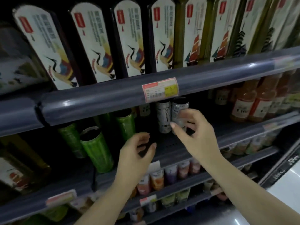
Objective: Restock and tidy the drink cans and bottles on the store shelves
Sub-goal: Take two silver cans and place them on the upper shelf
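Both hands (164,138) reach in, curled; right seemingly touches silver can (178,109).

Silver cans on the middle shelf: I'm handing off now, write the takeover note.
Right hand: fingers open around the right silver can, grip unclear.
Left hand: open, empty, over the bare shelf gap.
Two silver cans stand side by side at the back; the left silver can is untouched. Green cans stand left, one forward.
Left: pull silver cans forward, fill the gap.
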`<state>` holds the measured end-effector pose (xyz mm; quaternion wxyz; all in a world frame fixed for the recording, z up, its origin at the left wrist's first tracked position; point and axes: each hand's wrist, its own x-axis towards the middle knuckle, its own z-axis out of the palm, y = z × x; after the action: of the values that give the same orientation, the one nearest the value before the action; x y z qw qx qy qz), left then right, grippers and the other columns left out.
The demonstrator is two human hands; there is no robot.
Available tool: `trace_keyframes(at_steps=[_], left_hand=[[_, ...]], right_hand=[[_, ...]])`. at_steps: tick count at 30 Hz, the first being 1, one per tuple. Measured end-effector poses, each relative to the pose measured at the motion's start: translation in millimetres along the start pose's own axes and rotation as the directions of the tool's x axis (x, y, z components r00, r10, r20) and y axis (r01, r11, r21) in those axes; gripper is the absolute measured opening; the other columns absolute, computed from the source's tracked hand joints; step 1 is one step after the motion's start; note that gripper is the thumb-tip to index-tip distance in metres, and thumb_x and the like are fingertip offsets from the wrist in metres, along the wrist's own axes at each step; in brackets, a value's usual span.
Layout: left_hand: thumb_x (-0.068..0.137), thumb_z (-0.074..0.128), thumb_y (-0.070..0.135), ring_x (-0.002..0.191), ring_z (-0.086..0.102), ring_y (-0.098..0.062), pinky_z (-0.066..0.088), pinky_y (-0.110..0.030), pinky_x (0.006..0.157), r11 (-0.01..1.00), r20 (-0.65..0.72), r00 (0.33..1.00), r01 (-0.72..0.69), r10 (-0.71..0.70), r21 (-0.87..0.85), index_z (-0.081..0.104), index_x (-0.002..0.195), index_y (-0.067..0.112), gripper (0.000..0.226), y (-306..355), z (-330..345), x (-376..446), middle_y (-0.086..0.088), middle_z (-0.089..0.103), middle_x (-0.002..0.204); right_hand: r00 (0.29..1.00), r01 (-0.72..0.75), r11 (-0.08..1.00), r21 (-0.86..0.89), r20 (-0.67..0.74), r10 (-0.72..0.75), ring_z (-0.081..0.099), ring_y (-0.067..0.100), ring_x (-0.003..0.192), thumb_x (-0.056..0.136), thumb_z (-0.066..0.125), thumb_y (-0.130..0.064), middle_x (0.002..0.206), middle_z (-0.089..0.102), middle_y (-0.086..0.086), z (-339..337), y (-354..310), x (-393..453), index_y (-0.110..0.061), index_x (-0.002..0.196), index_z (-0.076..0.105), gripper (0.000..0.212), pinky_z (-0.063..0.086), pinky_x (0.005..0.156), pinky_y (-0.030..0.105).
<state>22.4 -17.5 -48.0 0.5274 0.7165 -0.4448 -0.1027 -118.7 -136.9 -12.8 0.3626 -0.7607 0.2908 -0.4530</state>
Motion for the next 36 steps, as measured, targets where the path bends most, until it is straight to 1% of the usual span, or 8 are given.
trace_keyframes(at_steps=[5,10,15,18,23,27,31,36], left_hand=[[0.083,0.072,0.023,0.118,0.05,-0.007,0.04,-0.018,0.096,0.999,-0.065,0.997,0.04,-0.041,-0.019,0.048,0.134,0.013,0.058,5,51,49,0.002,0.053,0.129],[0.08,0.074,0.023,0.127,0.049,-0.016,0.043,-0.038,0.106,0.989,-0.092,0.985,0.144,-0.147,-0.042,0.046,0.136,0.014,0.063,-2,80,95,-0.003,0.051,0.139],[0.08,0.075,0.021,0.129,0.049,-0.021,0.041,-0.041,0.107,0.99,-0.045,0.99,0.13,-0.132,-0.055,0.045,0.136,0.016,0.063,-6,95,121,-0.006,0.053,0.139],[0.081,0.075,0.018,0.129,0.049,-0.022,0.042,-0.042,0.106,0.987,-0.036,0.988,0.151,-0.153,-0.06,0.044,0.136,0.015,0.064,-8,98,124,-0.007,0.053,0.139],[0.076,0.079,0.021,0.123,0.054,-0.016,0.046,-0.034,0.101,0.996,-0.088,0.993,0.083,-0.084,-0.016,0.05,0.131,0.021,0.062,-3,85,105,0.0,0.059,0.133],[0.069,0.081,0.03,0.108,0.06,0.004,0.05,-0.011,0.086,0.994,-0.111,0.993,0.027,-0.038,-0.101,0.051,0.111,0.045,0.053,9,58,64,0.026,0.062,0.11],[0.071,0.082,0.027,0.105,0.063,0.003,0.052,-0.017,0.085,0.993,-0.093,0.996,-0.007,-0.004,-0.117,0.058,0.119,0.031,0.054,26,21,23,0.019,0.069,0.109],[0.071,0.084,0.017,0.099,0.065,0.004,0.049,-0.007,0.078,0.992,-0.132,0.987,-0.098,0.088,-0.074,0.06,0.117,0.028,0.053,47,-40,-24,0.02,0.07,0.108]], right_hand=[[0.996,-0.044,0.998,-0.044,-0.076,0.04,0.052,0.016,0.116,0.075,0.078,-0.028,0.121,0.055,0.007,-3,34,40,-0.01,0.124,0.053,0.057,0.037,0.093,0.016],[0.994,-0.066,0.995,-0.076,-0.09,0.059,0.044,0.026,0.122,0.068,0.084,-0.022,0.126,0.048,0.014,11,63,61,-0.003,0.13,0.048,0.074,0.043,0.097,0.028],[0.986,-0.166,0.985,-0.043,0.014,0.166,0.055,0.023,0.11,0.074,0.081,-0.021,0.107,0.05,-0.001,17,90,76,-0.005,0.124,0.05,0.061,0.037,0.07,-0.002],[0.974,-0.2,0.979,-0.041,0.097,0.203,0.057,0.017,0.104,0.079,0.077,-0.024,0.111,0.057,0.002,18,100,78,-0.008,0.127,0.048,0.058,0.035,0.058,-0.008],[0.994,-0.094,0.995,0.021,0.065,0.092,0.052,0.002,0.101,0.077,0.08,-0.02,0.108,0.056,-0.009,3,87,64,-0.011,0.127,0.053,0.058,0.034,0.069,-0.01],[0.994,0.026,0.999,0.047,0.103,-0.031,0.055,-0.018,0.098,0.07,0.083,-0.029,0.107,0.056,-0.03,-17,61,41,-0.045,0.114,0.05,0.057,0.041,0.08,-0.003],[0.978,0.084,0.996,0.04,0.19,-0.09,0.058,-0.011,0.106,0.065,0.082,-0.046,0.11,0.063,-0.029,-26,22,15,-0.05,0.116,0.049,0.061,0.047,0.085,0.007],[0.93,0.179,0.975,0.13,0.301,-0.211,0.062,-0.007,0.104,0.064,0.084,-0.046,0.112,0.066,-0.027,-19,-32,-5,-0.042,0.118,0.056,0.061,0.048,0.083,0.008]])
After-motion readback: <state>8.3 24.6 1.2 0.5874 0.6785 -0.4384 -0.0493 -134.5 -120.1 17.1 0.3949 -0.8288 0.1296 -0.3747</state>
